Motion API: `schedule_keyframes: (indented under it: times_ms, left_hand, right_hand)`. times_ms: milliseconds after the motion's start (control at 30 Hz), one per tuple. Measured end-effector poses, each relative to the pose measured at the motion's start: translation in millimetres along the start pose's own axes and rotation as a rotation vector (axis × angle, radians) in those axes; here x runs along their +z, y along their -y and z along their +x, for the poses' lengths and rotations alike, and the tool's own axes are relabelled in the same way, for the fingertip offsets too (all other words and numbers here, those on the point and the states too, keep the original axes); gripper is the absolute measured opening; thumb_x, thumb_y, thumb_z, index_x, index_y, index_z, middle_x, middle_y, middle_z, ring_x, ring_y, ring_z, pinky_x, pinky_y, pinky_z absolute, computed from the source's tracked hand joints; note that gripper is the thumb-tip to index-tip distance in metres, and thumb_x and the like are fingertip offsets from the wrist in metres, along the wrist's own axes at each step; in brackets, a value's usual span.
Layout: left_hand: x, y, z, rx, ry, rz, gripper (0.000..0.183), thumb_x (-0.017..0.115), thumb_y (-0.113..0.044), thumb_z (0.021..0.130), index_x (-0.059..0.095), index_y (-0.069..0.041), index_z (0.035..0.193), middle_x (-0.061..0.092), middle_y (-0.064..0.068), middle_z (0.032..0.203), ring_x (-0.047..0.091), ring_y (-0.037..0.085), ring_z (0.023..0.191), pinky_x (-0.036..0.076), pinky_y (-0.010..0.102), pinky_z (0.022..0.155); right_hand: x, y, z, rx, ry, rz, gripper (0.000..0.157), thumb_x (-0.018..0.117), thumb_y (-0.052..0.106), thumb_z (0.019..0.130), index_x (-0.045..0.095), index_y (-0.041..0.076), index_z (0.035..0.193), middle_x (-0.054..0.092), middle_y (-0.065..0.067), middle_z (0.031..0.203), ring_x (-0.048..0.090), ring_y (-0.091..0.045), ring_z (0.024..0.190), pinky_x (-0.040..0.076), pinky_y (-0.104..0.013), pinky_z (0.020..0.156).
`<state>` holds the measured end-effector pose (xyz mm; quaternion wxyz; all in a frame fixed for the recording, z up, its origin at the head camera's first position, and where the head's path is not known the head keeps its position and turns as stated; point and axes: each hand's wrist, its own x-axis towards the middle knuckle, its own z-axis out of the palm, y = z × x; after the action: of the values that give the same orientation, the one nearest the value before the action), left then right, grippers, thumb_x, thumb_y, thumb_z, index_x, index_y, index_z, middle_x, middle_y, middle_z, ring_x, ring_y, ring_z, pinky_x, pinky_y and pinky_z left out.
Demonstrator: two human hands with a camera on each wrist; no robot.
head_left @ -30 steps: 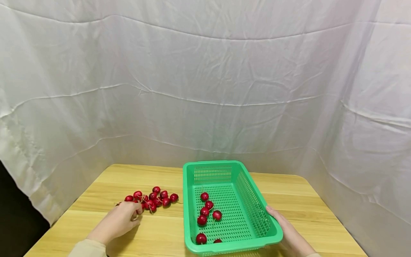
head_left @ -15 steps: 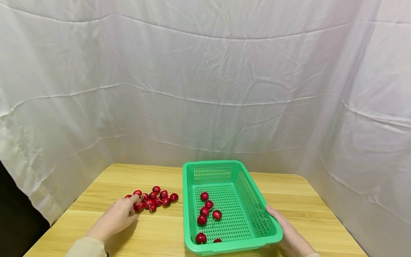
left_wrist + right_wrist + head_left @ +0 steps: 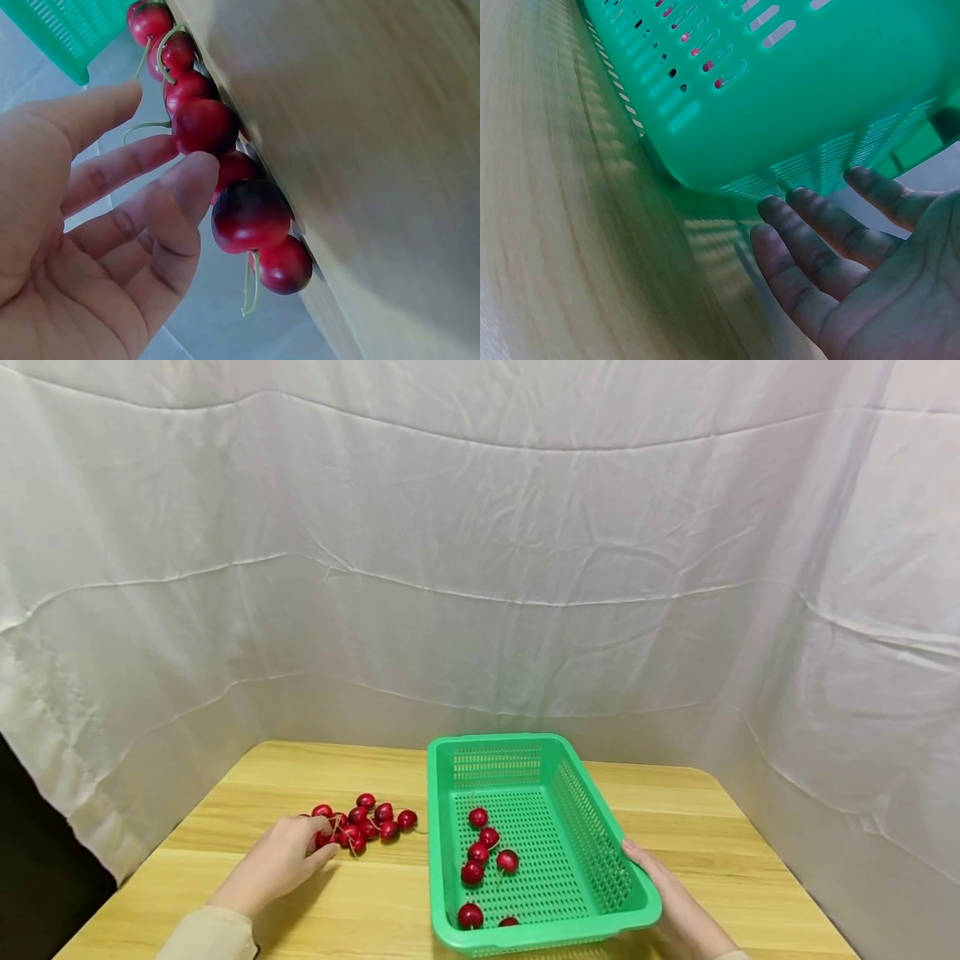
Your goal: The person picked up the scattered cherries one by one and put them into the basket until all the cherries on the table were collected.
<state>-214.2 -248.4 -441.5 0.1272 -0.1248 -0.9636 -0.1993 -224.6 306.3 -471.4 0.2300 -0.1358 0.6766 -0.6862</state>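
Note:
Beside a cluster of red cherries [image 3: 358, 817] on the table, my left hand [image 3: 273, 864] reaches in with bent fingers. The left wrist view shows its fingertips at a dark red cherry [image 3: 205, 127], the thumb apart from it; whether they touch cannot be told. No cherry is pinched there. To the right stands a green plastic basket [image 3: 540, 933] with several cherries [image 3: 477, 853] inside, mostly along its left side. My right hand [image 3: 678, 906] rests against the basket's right side near the front corner. In the right wrist view its fingers [image 3: 832, 225] extend towards the perforated wall.
The wooden table [image 3: 375, 910] carries the cherries and basket. A pale curtain [image 3: 480, 568] hangs round its back and sides. Thin green stems [image 3: 251, 285] stick out from the cherries.
My left hand has shifted slightly among the left-hand cherries, its thumb now stretched further right. The right hand and the basket stay where they were.

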Motion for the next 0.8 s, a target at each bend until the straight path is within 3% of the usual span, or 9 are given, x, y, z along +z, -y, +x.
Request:
schedule_keyframes:
  times_ms: [533, 800]
  left_hand:
    - [2.4, -5.2, 5.5, -0.004, -0.061, 0.091, 0.041, 0.083, -0.013, 0.092, 0.051, -0.019, 0.068, 0.045, -0.007, 0.063, 0.04, 0.008, 0.061, 0.035, 0.027, 0.057]
    - [2.6, -7.1, 8.5, -0.003, -0.05, 0.121, 0.038, 0.082, -0.008, 0.091, 0.054, -0.019, 0.068, 0.048, -0.008, 0.063, 0.041, 0.009, 0.061, 0.036, 0.028, 0.057]
  right_hand:
    - [-1.2, -0.3, -0.2, -0.01, 0.009, 0.014, 0.075, 0.024, 0.05, 0.117, -0.005, 0.008, 0.172, 0.051, 0.01, 0.147, 0.057, -0.016, 0.132, 0.048, -0.025, 0.11]
    - [-0.5, 0.2, 0.0, 0.008, -0.01, -0.003, 0.078, 0.024, 0.052, 0.117, -0.01, 0.007, 0.171, 0.048, 0.009, 0.15, 0.054, -0.014, 0.134, 0.047, -0.024, 0.109]
